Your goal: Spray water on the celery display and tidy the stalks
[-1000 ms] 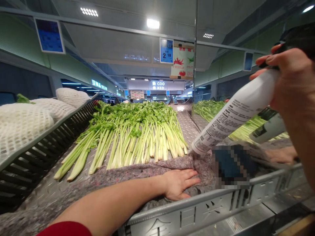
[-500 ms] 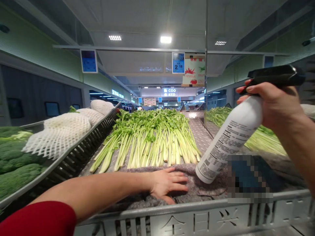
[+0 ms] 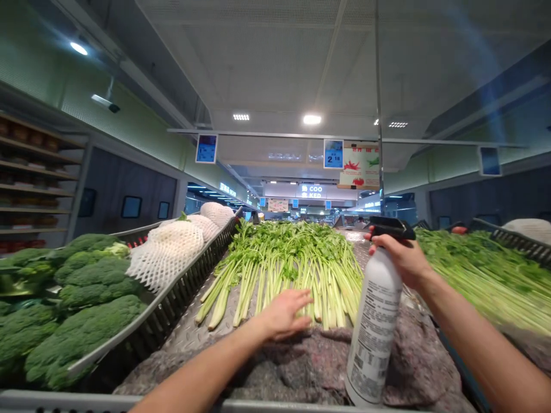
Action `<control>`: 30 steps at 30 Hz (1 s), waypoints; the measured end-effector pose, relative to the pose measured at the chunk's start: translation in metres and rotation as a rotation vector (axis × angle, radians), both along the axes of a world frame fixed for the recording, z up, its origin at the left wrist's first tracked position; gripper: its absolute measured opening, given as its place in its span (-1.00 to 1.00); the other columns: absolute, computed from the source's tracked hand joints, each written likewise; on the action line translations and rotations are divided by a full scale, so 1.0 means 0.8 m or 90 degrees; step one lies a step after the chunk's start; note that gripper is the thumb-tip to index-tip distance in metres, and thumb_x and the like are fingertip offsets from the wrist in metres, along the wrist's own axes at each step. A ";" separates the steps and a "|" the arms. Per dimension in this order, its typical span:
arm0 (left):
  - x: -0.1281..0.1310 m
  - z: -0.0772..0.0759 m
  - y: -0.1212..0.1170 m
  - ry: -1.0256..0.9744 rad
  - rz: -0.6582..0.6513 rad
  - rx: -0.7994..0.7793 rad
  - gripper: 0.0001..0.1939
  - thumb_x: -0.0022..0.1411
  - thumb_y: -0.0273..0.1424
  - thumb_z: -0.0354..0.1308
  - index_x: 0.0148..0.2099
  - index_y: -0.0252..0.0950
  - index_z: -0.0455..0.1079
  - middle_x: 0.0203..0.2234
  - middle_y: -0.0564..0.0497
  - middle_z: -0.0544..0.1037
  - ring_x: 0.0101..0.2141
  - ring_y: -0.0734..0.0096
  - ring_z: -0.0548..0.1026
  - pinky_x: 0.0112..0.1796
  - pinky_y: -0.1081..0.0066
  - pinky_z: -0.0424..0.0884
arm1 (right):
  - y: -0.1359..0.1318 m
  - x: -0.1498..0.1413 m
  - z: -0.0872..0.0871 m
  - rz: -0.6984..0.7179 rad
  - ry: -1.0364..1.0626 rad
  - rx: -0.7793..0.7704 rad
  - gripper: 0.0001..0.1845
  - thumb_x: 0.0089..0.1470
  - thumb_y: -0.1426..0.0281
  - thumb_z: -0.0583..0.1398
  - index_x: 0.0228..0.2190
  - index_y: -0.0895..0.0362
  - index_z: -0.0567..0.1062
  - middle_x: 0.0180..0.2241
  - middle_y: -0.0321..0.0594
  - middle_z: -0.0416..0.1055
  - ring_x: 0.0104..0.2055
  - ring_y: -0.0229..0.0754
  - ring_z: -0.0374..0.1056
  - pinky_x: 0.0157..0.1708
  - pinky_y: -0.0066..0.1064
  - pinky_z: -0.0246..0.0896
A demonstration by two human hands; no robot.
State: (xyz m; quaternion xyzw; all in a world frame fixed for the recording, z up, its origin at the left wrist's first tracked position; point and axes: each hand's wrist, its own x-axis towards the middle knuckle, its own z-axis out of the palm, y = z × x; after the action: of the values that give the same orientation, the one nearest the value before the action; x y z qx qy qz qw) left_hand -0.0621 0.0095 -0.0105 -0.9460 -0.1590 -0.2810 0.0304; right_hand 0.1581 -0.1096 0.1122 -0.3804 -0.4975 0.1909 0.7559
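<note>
A white spray bottle (image 3: 374,327) with a black trigger head stands nearly upright, tilted a little, in my right hand (image 3: 402,258), whose fingers wrap its neck. Its base is over the grey felt cloth (image 3: 310,358); whether it touches, I cannot tell. Fingers spread, my left hand (image 3: 287,314) is held over the near ends of the celery (image 3: 297,264), with nothing in it. The celery lies in a row, leaves at the far side and cut stalks toward me, on a patterned metal surface (image 3: 185,324).
On the left, a dark slatted divider (image 3: 193,269) separates off broccoli (image 3: 94,287) and produce in white foam nets (image 3: 167,249). A mirror panel (image 3: 465,189) on the right reflects the celery. Price signs (image 3: 333,154) hang above. A grey rail (image 3: 64,401) runs along the front.
My left hand has lifted off the cloth and moved forward to the stalk ends. The spray bottle has come more upright and forward, toward the middle. My view has tipped upward.
</note>
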 end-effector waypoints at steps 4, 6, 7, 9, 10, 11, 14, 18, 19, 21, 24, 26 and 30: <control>-0.064 0.023 0.041 -0.492 0.141 -0.146 -0.50 0.16 -0.17 -0.22 0.06 -0.30 0.16 0.05 -0.13 0.22 0.07 0.27 0.13 0.04 0.19 0.04 | 0.020 -0.009 -0.009 0.019 -0.006 -0.036 -0.65 -0.36 0.39 0.26 -0.39 0.18 0.40 -0.41 -0.20 0.39 -0.60 -0.31 0.27 -0.70 -0.50 0.18; -0.080 0.020 0.056 -0.623 0.154 -0.199 -0.48 0.16 -0.15 -0.23 0.08 -0.34 0.12 0.04 -0.15 0.22 0.06 0.27 0.15 0.04 0.19 0.05 | 0.025 -0.007 -0.010 0.002 -0.008 -0.053 -0.65 -0.36 0.37 0.26 -0.40 0.18 0.40 -0.44 -0.20 0.39 -0.60 -0.28 0.28 -0.71 -0.47 0.19; -0.083 0.017 0.060 -0.647 0.150 -0.212 -0.47 0.16 -0.15 -0.23 0.09 -0.34 0.10 0.04 -0.15 0.23 0.05 0.27 0.17 0.03 0.19 0.06 | 0.027 -0.005 -0.010 -0.012 -0.005 -0.062 -0.65 -0.37 0.37 0.26 -0.40 0.18 0.40 -0.46 -0.20 0.39 -0.60 -0.26 0.29 -0.72 -0.46 0.19; -0.081 0.012 0.060 -0.622 0.128 -0.204 -0.48 0.16 -0.16 -0.21 0.09 -0.32 0.10 0.04 -0.13 0.24 0.04 0.29 0.19 0.03 0.20 0.07 | 0.030 -0.003 -0.009 -0.033 0.003 -0.080 -0.65 -0.39 0.38 0.26 -0.41 0.17 0.40 -0.50 -0.21 0.40 -0.62 -0.23 0.29 -0.74 -0.44 0.18; -0.077 0.009 0.057 -0.587 0.113 -0.183 -0.50 0.15 -0.17 -0.19 0.08 -0.31 0.12 0.04 -0.11 0.24 0.04 0.30 0.18 0.03 0.21 0.06 | 0.031 -0.002 -0.009 -0.038 0.006 -0.087 -0.65 -0.40 0.39 0.26 -0.41 0.17 0.40 -0.51 -0.21 0.40 -0.63 -0.22 0.29 -0.74 -0.44 0.18; -0.073 0.008 0.054 -0.550 0.100 -0.157 -0.52 0.15 -0.18 -0.17 0.07 -0.29 0.14 0.04 -0.10 0.24 0.05 0.30 0.17 0.04 0.22 0.05 | 0.032 -0.003 -0.009 -0.039 0.008 -0.093 -0.65 -0.40 0.40 0.26 -0.42 0.17 0.40 -0.51 -0.21 0.40 -0.64 -0.23 0.29 -0.75 -0.44 0.17; -0.068 0.009 0.048 -0.548 0.104 -0.107 -0.55 0.14 -0.20 -0.15 0.04 -0.29 0.18 0.01 -0.09 0.26 0.03 0.31 0.19 0.03 0.22 0.06 | 0.030 -0.007 -0.009 -0.033 0.006 -0.090 -0.69 -0.40 0.41 0.25 -0.44 0.17 0.40 -0.49 -0.22 0.40 -0.66 -0.25 0.27 -0.75 -0.45 0.17; -0.080 0.017 0.057 -0.723 0.145 -0.117 -0.52 0.16 -0.18 -0.19 0.03 -0.34 0.16 -0.04 -0.15 0.31 -0.04 0.29 0.28 -0.02 0.24 0.15 | 0.021 -0.015 -0.012 -0.028 -0.017 -0.060 -0.71 -0.37 0.39 0.24 -0.45 0.17 0.39 -0.50 -0.25 0.39 -0.66 -0.28 0.27 -0.75 -0.47 0.17; -0.084 0.017 0.061 -0.762 0.149 -0.116 -0.52 0.16 -0.17 -0.20 0.03 -0.35 0.16 -0.05 -0.15 0.31 -0.05 0.28 0.29 -0.02 0.25 0.15 | 0.018 -0.015 -0.013 -0.030 -0.022 -0.056 -0.71 -0.36 0.38 0.25 -0.45 0.17 0.40 -0.51 -0.25 0.38 -0.65 -0.27 0.27 -0.75 -0.48 0.17; -0.090 0.017 0.067 -0.822 0.158 -0.117 -0.51 0.16 -0.15 -0.21 0.01 -0.34 0.18 -0.07 -0.16 0.32 -0.05 0.27 0.29 -0.03 0.25 0.15 | 0.013 -0.015 -0.014 -0.034 -0.030 -0.049 -0.70 -0.35 0.36 0.25 -0.44 0.18 0.40 -0.51 -0.25 0.38 -0.63 -0.27 0.28 -0.73 -0.49 0.18; -0.092 0.013 0.073 -0.857 0.157 -0.139 -0.52 0.15 -0.13 -0.20 -0.01 -0.31 0.20 -0.07 -0.13 0.33 -0.04 0.26 0.29 -0.02 0.26 0.13 | 0.005 -0.014 -0.010 -0.035 -0.034 -0.023 -0.72 -0.34 0.39 0.25 -0.43 0.16 0.42 -0.43 -0.24 0.40 -0.59 -0.29 0.30 -0.71 -0.53 0.19; -0.091 0.011 0.074 -0.854 0.138 -0.156 -0.53 0.14 -0.13 -0.17 -0.01 -0.29 0.21 -0.06 -0.11 0.33 -0.04 0.27 0.28 0.00 0.28 0.12 | 0.002 -0.013 -0.004 -0.047 -0.035 0.000 -0.75 -0.33 0.42 0.24 -0.45 0.14 0.42 -0.42 -0.27 0.40 -0.60 -0.33 0.29 -0.71 -0.53 0.20; -0.090 0.013 0.071 -0.873 0.077 -0.210 -0.50 0.13 -0.12 -0.17 0.03 -0.29 0.16 0.00 -0.13 0.27 0.00 0.28 0.25 0.01 0.27 0.10 | 0.006 -0.014 0.002 -0.112 -0.030 0.041 -0.81 -0.32 0.44 0.22 -0.49 0.12 0.41 -0.47 -0.30 0.39 -0.64 -0.34 0.26 -0.71 -0.52 0.21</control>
State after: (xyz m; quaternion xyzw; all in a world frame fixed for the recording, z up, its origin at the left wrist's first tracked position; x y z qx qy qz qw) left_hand -0.1344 0.0663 0.0003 -0.5377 -0.2353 -0.7833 -0.2048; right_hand 0.1472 -0.1045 0.1139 -0.4023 -0.4858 0.0984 0.7697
